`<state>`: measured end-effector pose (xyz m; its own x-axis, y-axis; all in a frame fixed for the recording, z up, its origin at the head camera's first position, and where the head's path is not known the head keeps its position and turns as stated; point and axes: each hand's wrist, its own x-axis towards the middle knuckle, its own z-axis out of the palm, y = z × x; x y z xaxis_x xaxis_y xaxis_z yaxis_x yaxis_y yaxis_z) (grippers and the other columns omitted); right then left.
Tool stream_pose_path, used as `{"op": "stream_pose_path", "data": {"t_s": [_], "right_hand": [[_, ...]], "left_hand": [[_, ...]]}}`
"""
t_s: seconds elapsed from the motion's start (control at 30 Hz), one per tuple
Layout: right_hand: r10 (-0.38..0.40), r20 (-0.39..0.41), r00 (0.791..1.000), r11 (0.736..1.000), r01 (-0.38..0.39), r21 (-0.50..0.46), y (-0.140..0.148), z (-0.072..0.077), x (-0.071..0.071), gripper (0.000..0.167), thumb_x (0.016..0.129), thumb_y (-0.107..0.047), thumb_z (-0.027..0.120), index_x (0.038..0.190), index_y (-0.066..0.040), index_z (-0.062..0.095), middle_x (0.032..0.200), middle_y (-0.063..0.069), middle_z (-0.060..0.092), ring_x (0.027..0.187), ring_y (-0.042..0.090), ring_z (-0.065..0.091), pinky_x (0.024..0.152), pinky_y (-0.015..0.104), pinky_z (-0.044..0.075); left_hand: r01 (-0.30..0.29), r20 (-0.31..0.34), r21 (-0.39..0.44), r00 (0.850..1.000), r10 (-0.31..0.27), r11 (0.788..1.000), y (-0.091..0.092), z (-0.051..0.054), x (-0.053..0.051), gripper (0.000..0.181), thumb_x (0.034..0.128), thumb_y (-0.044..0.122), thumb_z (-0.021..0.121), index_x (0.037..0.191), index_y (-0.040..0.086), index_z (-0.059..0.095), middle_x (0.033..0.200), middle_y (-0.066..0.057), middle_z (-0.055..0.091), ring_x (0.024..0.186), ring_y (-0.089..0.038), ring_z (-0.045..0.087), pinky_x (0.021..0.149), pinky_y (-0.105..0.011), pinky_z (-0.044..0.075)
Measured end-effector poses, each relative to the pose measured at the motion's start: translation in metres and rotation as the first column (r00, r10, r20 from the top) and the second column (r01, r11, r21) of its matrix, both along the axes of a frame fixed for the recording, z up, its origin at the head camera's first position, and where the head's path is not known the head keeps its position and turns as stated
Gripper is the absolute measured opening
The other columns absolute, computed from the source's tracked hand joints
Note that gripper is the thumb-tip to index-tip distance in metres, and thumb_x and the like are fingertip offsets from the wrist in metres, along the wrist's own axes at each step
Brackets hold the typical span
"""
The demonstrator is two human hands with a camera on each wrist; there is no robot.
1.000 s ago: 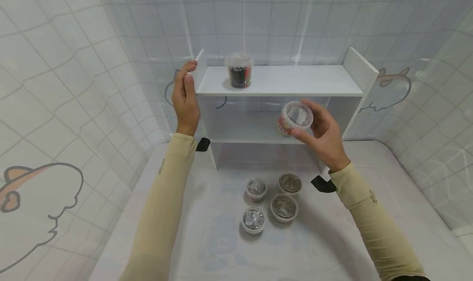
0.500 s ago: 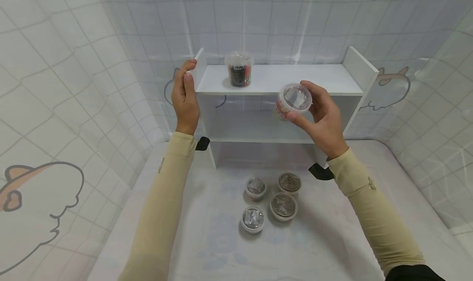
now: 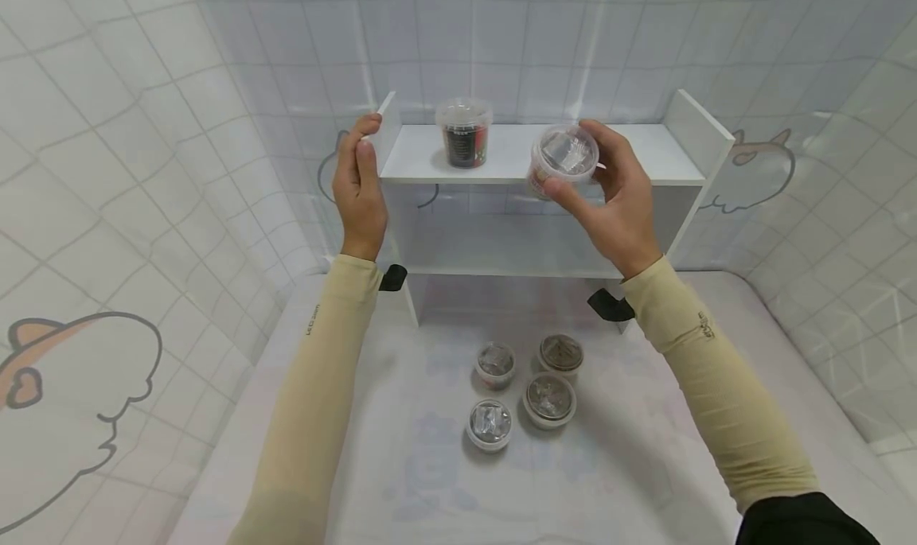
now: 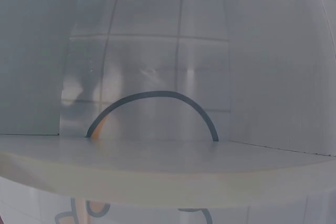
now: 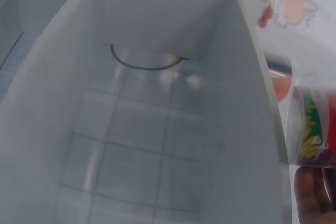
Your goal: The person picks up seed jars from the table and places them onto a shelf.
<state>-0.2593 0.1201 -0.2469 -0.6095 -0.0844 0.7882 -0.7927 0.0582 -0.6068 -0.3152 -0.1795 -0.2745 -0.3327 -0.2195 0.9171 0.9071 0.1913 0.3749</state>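
Observation:
My right hand [image 3: 622,195] grips a clear-lidded tub [image 3: 564,157] between thumb and fingers, in front of the top shelf's front edge. The tub is tilted so its lid faces the camera; in the right wrist view its label [image 5: 321,124] is red and green, beside the shelf board. My left hand [image 3: 360,199] rests against the left side panel of the white shelf unit [image 3: 544,183], fingers at its top. A dark-labelled tub [image 3: 464,138] stands upright on the top shelf, towards the left. The left wrist view shows a shelf board [image 4: 157,184] but no hand.
Several lidded tubs stand on the covered table in front of the unit: two at left [image 3: 496,362], [image 3: 490,424] and two at right [image 3: 562,352], [image 3: 550,399]. A raised side panel [image 3: 696,135] bounds the top shelf's right end. Tile-patterned sheets [image 3: 179,131] surround the table.
My right hand has lifted the gripped tub from in front of the middle shelf up to the top shelf's height, drifting slightly left. My left hand has stayed at the left panel.

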Motion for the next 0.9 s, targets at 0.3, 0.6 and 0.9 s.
{"op": "stream_pose_path", "data": {"t_s": [0.3,0.6,0.9], "right_hand": [[-0.076,0.066,0.995,0.989,0.067,0.128,-0.004,0.018,-0.003,0.066,0.086,0.0,0.079,0.144,0.004,0.049,0.135,0.015,0.057,0.119,0.019,0.056,0.103,0.032,0.049],[-0.11,0.194,0.975,0.98,0.074,0.182,0.002,0.016,-0.039,0.069,0.087,-0.017,0.082,0.148,-0.01,0.05,0.133,0.007,0.058,0.114,0.017,0.057,0.101,0.029,0.049],[-0.185,0.269,0.945,0.955,0.108,0.276,-0.003,0.025,-0.043,0.07,0.09,-0.03,0.079,0.15,-0.012,0.048,0.136,0.008,0.058,0.115,0.021,0.06,0.102,0.03,0.05]], "left_hand": [[0.002,-0.004,0.011,1.0,-0.002,1.0,0.0,0.0,-0.001,0.028,0.1055,-0.009,0.034,0.122,-0.018,0.055,0.13,-0.027,0.059,0.133,-0.028,0.052,0.118,-0.044,0.035],[0.016,-0.005,0.014,1.0,-0.016,1.0,0.001,0.0,-0.001,0.029,0.1059,-0.008,0.034,0.122,-0.017,0.056,0.131,-0.028,0.058,0.133,-0.029,0.052,0.117,-0.044,0.035],[-0.002,0.007,0.015,1.0,0.002,1.0,0.001,-0.001,0.001,0.028,0.1061,-0.008,0.035,0.122,-0.017,0.056,0.132,-0.025,0.059,0.133,-0.029,0.052,0.117,-0.044,0.035]]}}
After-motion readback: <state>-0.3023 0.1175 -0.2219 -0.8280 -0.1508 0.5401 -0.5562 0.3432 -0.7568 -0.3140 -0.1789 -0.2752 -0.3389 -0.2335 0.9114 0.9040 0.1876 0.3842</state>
